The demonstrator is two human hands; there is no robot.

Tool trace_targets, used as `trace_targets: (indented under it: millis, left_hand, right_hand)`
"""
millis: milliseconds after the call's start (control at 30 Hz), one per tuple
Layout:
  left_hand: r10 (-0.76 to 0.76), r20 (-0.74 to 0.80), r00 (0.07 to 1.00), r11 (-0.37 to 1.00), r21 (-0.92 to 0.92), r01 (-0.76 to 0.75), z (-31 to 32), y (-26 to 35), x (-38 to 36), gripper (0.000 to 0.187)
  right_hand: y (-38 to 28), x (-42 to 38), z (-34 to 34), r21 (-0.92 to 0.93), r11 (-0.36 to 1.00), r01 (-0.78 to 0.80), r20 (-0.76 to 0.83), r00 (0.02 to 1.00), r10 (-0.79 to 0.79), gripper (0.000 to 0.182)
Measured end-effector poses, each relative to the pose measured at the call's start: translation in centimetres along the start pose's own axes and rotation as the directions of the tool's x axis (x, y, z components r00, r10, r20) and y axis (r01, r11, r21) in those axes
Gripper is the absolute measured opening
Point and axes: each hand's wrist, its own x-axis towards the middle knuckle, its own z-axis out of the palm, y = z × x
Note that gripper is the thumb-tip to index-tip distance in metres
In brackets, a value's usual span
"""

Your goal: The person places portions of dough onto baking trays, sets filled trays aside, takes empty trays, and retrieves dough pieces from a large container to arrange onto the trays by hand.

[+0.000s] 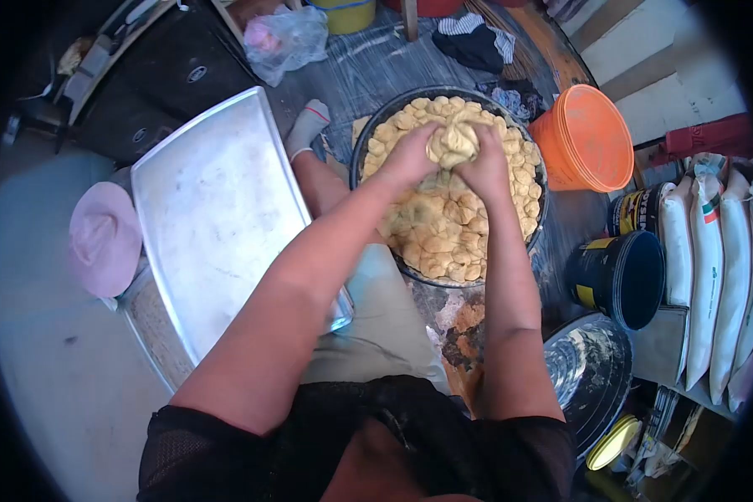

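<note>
A lump of pale yellow dough (453, 145) is gripped between my two hands, its top folded and creased. My left hand (410, 156) presses on its left side and my right hand (486, 170) curls round its right side. Beneath them a wide dark basin (357, 155) is filled with many small dough pieces (443, 238), packed closely together. Part of the dough under my hands is hidden by them. To the left, a large metal baking tray (222, 192) lies tilted beside my leg.
An orange bucket (586, 138) stands right of the basin, with a black bucket (617, 280) nearer me. White sacks (707, 243) lean at the far right. A dark round tub (592, 376) is at lower right. A pink hat (105, 238) lies left of the tray.
</note>
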Motion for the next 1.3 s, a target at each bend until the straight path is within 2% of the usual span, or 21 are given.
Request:
trace_targets:
  millis: [200, 333, 467, 500, 533, 567, 633, 667, 700, 733, 767, 833, 900, 933, 967, 1000, 1033, 1067, 1133, 1167, 1300]
  left_hand:
    - [0.122, -0.264, 0.957, 0.991, 0.089, -0.101, -12.2, 11.3, -4.4, 0.064]
    - [0.061, -0.428, 0.902, 0.992, 0.128, -0.006, -20.8, 14.3, -13.4, 0.064]
    - [-0.052, -0.56, 0.827, 0.978, 0.141, 0.157, -26.2, 11.3, -23.7, 0.067]
    - [-0.05, -0.578, 0.815, 0.939, 0.251, 0.235, -26.8, 9.2, -26.3, 0.068]
    - [-0.047, -0.594, 0.803, 0.882, 0.353, 0.313, -27.4, 6.7, -28.8, 0.069]
    - [-0.175, -0.502, 0.847, 0.806, 0.421, 0.416, -28.0, 4.5, -31.0, 0.073]
    - [-0.364, -0.524, 0.77, 0.584, 0.516, 0.627, -27.5, 6.5, -33.3, 0.085]
    - [-0.365, -0.498, 0.786, 0.59, 0.53, 0.609, -28.3, 7.1, -34.2, 0.088]
    - [-0.361, -0.475, 0.803, 0.599, 0.542, 0.59, -29.0, 7.6, -34.8, 0.091]
    - [-0.367, -0.443, 0.818, 0.608, 0.551, 0.571, -29.3, 7.7, -35.8, 0.094]
    - [-0.317, -0.482, 0.817, 0.727, 0.43, 0.536, -29.9, 6.7, -36.6, 0.094]
    - [-0.215, -0.592, 0.777, 0.903, 0.181, 0.389, -32.2, 2.7, -38.1, 0.093]
    - [-0.378, -0.696, 0.61, 0.85, 0.001, 0.527, -33.6, 0.1, -39.0, 0.082]
    - [-0.497, -0.667, 0.555, 0.863, -0.314, 0.395, -33.4, 0.3, -38.7, 0.088]
    - [-0.604, -0.603, 0.521, 0.776, -0.592, 0.216, -33.1, 0.2, -38.7, 0.095]
    - [-0.543, -0.634, 0.551, 0.838, -0.448, 0.311, -33.0, -5.3, -39.1, 0.098]
    - [-0.479, -0.661, 0.577, 0.873, -0.288, 0.394, -32.9, -10.7, -39.6, 0.102]
    - [-0.503, -0.61, 0.612, 0.863, -0.391, 0.32, -33.0, -11.3, -39.8, 0.1]
    - [-0.461, -0.627, 0.628, 0.887, -0.323, 0.33, -32.9, -12.8, -39.7, 0.098]
    - [-0.396, -0.683, 0.614, 0.898, -0.15, 0.413, -32.6, -13.9, -39.7, 0.096]
    - [-0.435, -0.557, 0.707, 0.899, -0.308, 0.31, -33.4, -10.8, -40.6, 0.102]
  right_hand:
    - [-14.1, 2.7, -3.8, 0.193, 0.923, 0.334, -0.16, 0.938, -0.306, 0.063]
    - [-24.0, 0.4, -0.1, 0.43, 0.79, 0.438, -0.185, 0.899, -0.398, 0.065]
    - [-29.8, -4.5, 8.5, 0.607, 0.728, 0.319, 0.081, 0.886, -0.456, 0.074]
    - [-30.4, -6.0, 10.9, 0.616, 0.733, 0.289, 0.169, 0.86, -0.481, 0.078]
    - [-30.5, -7.7, 13.8, 0.385, 0.856, 0.344, 0.358, 0.8, -0.482, 0.088]
    - [-30.5, -9.0, 15.9, 0.127, 0.899, 0.419, 0.534, 0.735, -0.418, 0.097]
    - [-30.8, -10.2, 16.9, 0.143, 0.886, 0.441, 0.601, 0.673, -0.431, 0.102]
    - [-31.0, -10.1, 17.3, 0.15, 0.877, 0.456, 0.629, 0.641, -0.441, 0.104]
    - [-30.6, -9.2, 17.4, 0.307, 0.845, 0.437, 0.616, 0.586, -0.527, 0.103]
    - [-29.6, -8.5, 17.2, 0.454, 0.8, 0.392, 0.597, 0.532, -0.6, 0.102]
    - [-28.7, -7.5, 16.7, 0.588, 0.737, 0.334, 0.565, 0.482, -0.669, 0.101]
    - [-28.1, -6.7, 14.0, 0.728, 0.685, 0.011, 0.527, 0.631, -0.57, 0.092]
    - [-22.2, -4.6, 16.8, 0.592, 0.806, 0.004, 0.354, 0.897, -0.265, 0.085]
    - [-20.7, -4.6, 17.6, 0.66, 0.734, -0.16, 0.335, 0.937, -0.096, 0.078]
    - [-19.0, -5.2, 18.5, 0.715, 0.626, -0.31, 0.334, 0.939, 0.084, 0.073]
    - [-14.9, -5.4, 21.0, 0.731, 0.417, -0.539, 0.571, 0.819, 0.056, 0.074]
    - [-10.9, -5.7, 23.5, 0.62, 0.222, -0.753, 0.768, 0.64, 0.025, 0.076]
    - [-10.4, -6.2, 24.2, 0.509, 0.112, -0.853, 0.859, 0.511, -0.01, 0.076]
    - [-12.6, -6.7, 23.6, 0.521, 0.059, -0.852, 0.853, 0.518, -0.058, 0.078]
    - [-14.1, -6.7, 23.1, 0.535, 0.048, -0.843, 0.844, 0.531, -0.079, 0.078]
    - [-18.1, -5.8, 22.0, 0.568, 0.043, -0.822, 0.818, 0.559, -0.133, 0.081]
